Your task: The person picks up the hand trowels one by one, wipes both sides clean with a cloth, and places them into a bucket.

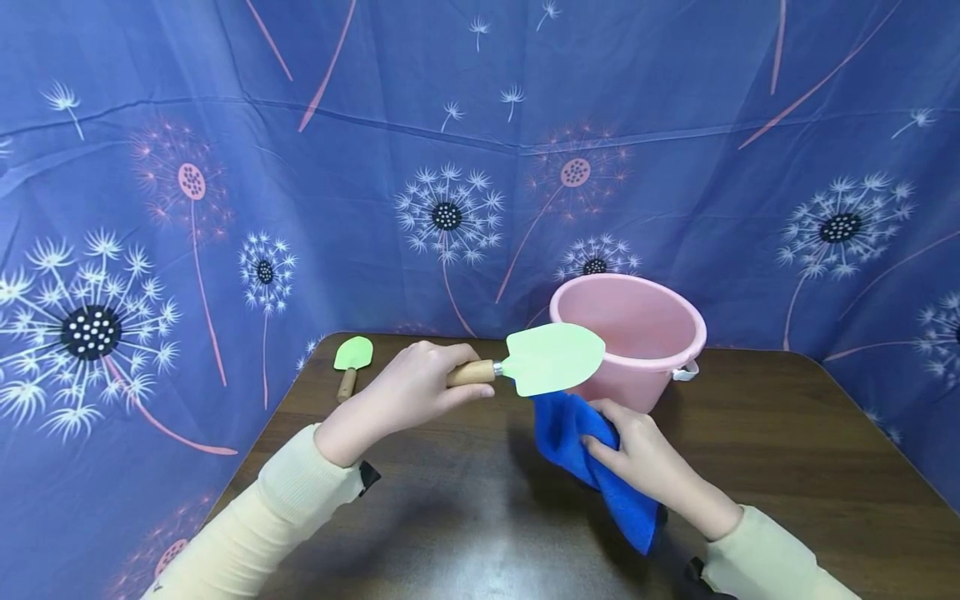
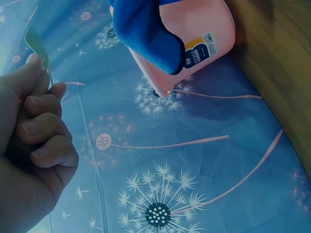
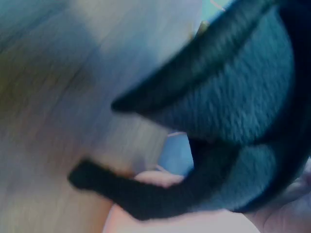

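A trowel with a pale green blade (image 1: 557, 358) and a wooden handle is gripped by my left hand (image 1: 408, 385), raised above the table with its blade pointing right. In the left wrist view the fingers (image 2: 48, 128) curl round the handle and the blade shows edge-on. My right hand (image 1: 637, 450) pinches a blue cloth (image 1: 573, 433), which hangs down below the fingers just in front of the pink bucket (image 1: 630, 379). The cloth (image 3: 233, 92) fills much of the right wrist view, blurred and dark, hiding most of that hand.
A second, smaller green trowel (image 1: 352, 354) with a wooden handle lies at the table's back left. The bucket stands at the back edge, its white handle mount (image 1: 686, 372) to the right. A blue dandelion-print curtain (image 1: 360, 233) surrounds the brown wooden table (image 1: 450, 483).
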Demonstrator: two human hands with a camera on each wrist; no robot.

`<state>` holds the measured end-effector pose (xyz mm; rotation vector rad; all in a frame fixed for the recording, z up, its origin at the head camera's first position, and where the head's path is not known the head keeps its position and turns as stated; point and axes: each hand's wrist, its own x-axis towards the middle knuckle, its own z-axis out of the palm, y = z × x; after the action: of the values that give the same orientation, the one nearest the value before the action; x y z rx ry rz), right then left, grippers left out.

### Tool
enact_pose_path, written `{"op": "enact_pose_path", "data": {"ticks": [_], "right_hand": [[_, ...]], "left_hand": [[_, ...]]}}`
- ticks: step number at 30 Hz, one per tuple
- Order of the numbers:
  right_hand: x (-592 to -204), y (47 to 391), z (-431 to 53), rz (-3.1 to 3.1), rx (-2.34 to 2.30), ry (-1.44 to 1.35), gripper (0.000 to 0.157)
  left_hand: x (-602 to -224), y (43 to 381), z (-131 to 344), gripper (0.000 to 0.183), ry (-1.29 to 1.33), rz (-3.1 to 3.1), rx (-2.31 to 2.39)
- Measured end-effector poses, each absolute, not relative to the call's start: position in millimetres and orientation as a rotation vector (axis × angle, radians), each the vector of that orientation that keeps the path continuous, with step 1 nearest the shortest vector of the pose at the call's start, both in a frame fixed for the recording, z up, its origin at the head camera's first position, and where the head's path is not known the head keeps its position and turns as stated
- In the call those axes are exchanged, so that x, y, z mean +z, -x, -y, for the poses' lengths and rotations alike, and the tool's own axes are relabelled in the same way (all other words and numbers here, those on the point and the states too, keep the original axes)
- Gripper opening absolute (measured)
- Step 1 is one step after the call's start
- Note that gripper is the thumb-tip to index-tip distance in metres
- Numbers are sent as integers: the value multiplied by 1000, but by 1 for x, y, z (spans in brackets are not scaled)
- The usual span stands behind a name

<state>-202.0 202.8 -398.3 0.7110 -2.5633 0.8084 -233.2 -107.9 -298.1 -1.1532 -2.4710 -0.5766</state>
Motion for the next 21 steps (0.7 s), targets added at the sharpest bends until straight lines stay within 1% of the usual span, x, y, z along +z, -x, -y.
{"op": "enact_pose_path", "data": {"ticks": [8,13,21], "right_hand": [[-402,204,-194,2561,1013,-650,35],[-396,202,-187,2556,1191,-599,32],[-401,210,-185,2474,1701,-551,35]], "left_hand": [[-294,234,100,22,1158,2408,-620],[-290,235,94,22,1195,2377,-642],[-290,233,87,23,1242,2386,-656]]}}
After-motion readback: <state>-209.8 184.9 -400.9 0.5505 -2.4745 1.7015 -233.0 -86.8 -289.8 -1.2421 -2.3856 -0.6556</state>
